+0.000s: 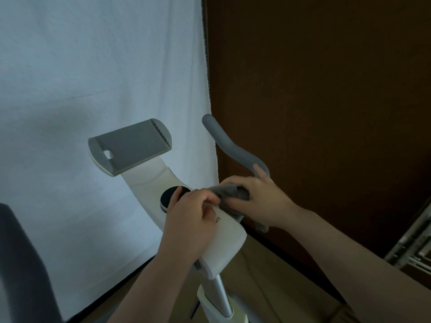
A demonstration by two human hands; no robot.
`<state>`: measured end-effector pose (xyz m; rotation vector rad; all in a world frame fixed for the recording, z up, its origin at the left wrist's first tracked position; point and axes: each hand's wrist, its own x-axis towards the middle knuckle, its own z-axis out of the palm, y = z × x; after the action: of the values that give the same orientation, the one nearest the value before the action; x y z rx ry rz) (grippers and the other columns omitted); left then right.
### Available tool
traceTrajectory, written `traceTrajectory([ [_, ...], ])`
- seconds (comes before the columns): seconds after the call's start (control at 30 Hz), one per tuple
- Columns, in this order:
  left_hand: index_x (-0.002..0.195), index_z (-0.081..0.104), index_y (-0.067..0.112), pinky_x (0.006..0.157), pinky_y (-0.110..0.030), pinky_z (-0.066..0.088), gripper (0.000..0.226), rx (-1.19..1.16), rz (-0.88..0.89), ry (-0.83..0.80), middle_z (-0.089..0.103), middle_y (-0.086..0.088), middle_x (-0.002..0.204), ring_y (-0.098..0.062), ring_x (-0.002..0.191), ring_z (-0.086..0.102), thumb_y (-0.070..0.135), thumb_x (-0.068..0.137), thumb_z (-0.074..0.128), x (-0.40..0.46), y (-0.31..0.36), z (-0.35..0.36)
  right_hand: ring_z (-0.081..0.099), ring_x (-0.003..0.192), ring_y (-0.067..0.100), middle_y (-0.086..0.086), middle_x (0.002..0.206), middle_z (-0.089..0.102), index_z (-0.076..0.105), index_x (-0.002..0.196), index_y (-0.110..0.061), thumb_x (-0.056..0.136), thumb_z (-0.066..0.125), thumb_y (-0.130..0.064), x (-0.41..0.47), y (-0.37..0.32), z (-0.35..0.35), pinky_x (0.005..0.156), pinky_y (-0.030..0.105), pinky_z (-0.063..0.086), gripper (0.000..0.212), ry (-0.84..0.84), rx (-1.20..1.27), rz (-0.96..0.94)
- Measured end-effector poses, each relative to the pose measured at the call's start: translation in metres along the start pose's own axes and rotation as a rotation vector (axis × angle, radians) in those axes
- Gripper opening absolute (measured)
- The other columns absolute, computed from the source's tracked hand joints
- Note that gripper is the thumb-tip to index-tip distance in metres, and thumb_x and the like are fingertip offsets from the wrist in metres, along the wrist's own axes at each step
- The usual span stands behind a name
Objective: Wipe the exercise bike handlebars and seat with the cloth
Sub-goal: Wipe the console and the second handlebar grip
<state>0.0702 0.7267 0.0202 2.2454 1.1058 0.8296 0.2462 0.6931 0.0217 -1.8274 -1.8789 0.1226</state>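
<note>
Nearest the lens, lower centre: left hand (pixel 190 213), fingers curled, pinching 1 end of the grey cloth (pixel 233 193) over the white bike head (pixel 227 241). Just right of it, right hand (pixel 258 199) gripping the cloth's bunched other end, forefinger stretched up against the grey handlebar (pixel 229 145). Bar's long axis running from those fingers up and left toward frame centre; right hand plainly the nearer, already touching. Probably about to slide along it. Grey shape at the lower-left edge (pixel 21 264), possibly the seat, well apart.
</note>
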Motion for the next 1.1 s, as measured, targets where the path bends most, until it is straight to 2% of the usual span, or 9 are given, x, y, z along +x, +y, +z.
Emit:
traceTrajectory([
  [0.07,0.095,0.061,0.029,0.105,-0.042,0.037,0.016,0.008,-0.003,0.005,0.043,0.032,0.083,0.011,0.089,0.043,0.015,0.092,0.054,0.001,0.000,0.001,0.059,0.090,0.001,-0.012,0.084,0.066,0.056,0.111,-0.037,0.088,0.048,-0.045,0.001,0.002,0.007,0.119,0.036,-0.010,0.025,0.074,-0.028,0.024],
  [0.17,0.095,0.065,0.023,0.106,-0.043,0.035,0.016,-0.016,0.004,0.033,0.044,0.029,0.080,0.023,0.091,0.039,0.012,0.090,0.055,0.000,-0.001,0.002,0.058,0.091,0.001,-0.014,0.090,0.066,0.058,0.109,-0.034,0.089,0.049,-0.041,-0.008,-0.005,0.022,0.119,0.037,-0.006,0.024,0.145,0.041,-0.041],
  [0.3,0.097,0.067,0.023,0.102,-0.042,0.037,0.018,-0.005,-0.007,0.050,0.044,0.028,0.079,0.015,0.087,0.042,0.013,0.090,0.054,0.001,0.001,0.003,0.056,0.102,0.002,-0.017,0.100,0.066,0.062,0.112,-0.032,0.086,0.048,-0.048,-0.017,-0.002,0.016,0.119,0.038,-0.002,0.033,0.240,-0.027,-0.057],
  [0.47,0.097,0.068,0.022,0.105,-0.043,0.037,0.020,0.009,0.033,0.052,0.046,0.028,0.078,0.031,0.092,0.032,0.010,0.090,0.054,0.000,0.000,0.003,0.055,0.100,0.003,-0.019,0.097,0.065,0.065,0.108,-0.033,0.085,0.051,-0.046,-0.028,-0.009,0.026,0.113,0.045,0.024,0.029,0.307,0.013,-0.012],
  [0.57,0.098,0.068,0.023,0.104,-0.044,0.038,0.020,0.014,0.050,0.057,0.048,0.030,0.080,0.031,0.094,0.033,0.010,0.089,0.056,-0.001,-0.001,0.004,0.053,0.103,0.007,-0.013,0.097,0.065,0.067,0.106,-0.030,0.084,0.049,-0.051,-0.027,-0.004,0.020,0.108,0.039,0.031,0.036,0.326,-0.018,0.048],
  [0.7,0.097,0.067,0.024,0.103,-0.044,0.039,0.017,0.008,0.039,0.054,0.046,0.031,0.080,0.031,0.093,0.033,0.013,0.089,0.057,0.000,-0.003,0.004,0.047,0.100,0.002,-0.012,0.103,0.059,0.067,0.105,-0.024,0.086,0.065,-0.035,-0.030,-0.008,0.018,0.084,0.011,0.038,0.022,0.240,0.074,0.039],
  [0.8,0.097,0.066,0.025,0.104,-0.043,0.039,0.017,0.023,0.033,0.046,0.046,0.032,0.080,0.031,0.093,0.033,0.014,0.089,0.056,0.000,-0.001,0.004,0.049,0.096,-0.001,-0.010,0.110,0.052,0.066,0.109,-0.022,0.087,0.066,-0.028,-0.029,-0.002,0.013,0.085,0.014,0.046,0.023,0.293,0.074,0.087],
  [1.0,0.096,0.065,0.025,0.104,-0.044,0.039,0.016,0.023,0.023,0.039,0.048,0.030,0.079,0.033,0.093,0.030,0.013,0.089,0.057,0.001,-0.001,0.004,0.049,0.097,-0.010,-0.011,0.103,0.056,0.066,0.109,-0.015,0.082,0.073,-0.018,-0.030,-0.005,0.013,0.082,0.005,0.037,0.029,0.289,0.181,0.017],
  [1.1,0.096,0.066,0.025,0.105,-0.045,0.038,0.018,0.018,0.018,0.038,0.050,0.030,0.081,0.034,0.093,0.029,0.012,0.088,0.057,-0.001,-0.001,0.004,0.051,0.104,-0.001,-0.014,0.108,0.054,0.061,0.116,-0.024,0.085,0.069,-0.023,-0.031,0.003,0.013,0.090,0.012,0.042,0.031,0.351,0.241,0.175],
])
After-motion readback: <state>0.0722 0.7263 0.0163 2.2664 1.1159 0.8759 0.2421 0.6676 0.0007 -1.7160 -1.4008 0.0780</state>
